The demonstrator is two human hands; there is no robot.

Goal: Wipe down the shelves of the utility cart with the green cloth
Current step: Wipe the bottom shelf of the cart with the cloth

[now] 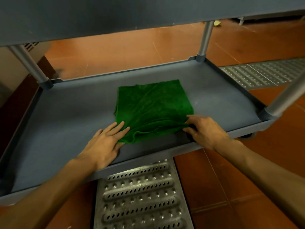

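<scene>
Soft, limp green cloth (153, 109) near the lower shelf's (66, 116) front edge: left hand (105, 142) flat on its corner, right hand (206, 129) pinching its hem.

A plain deep-green cloth (153, 109) lies on the blue-grey cart shelf (69, 116), above orange-red floor tiles (214, 182) and a silver perforated drain grate (140, 195).

I am crouching in what looks like a commercial kitchen: red floor tiles (125, 52), perforated steel drain grates (142, 195), a grey utility cart (222, 90).
</scene>
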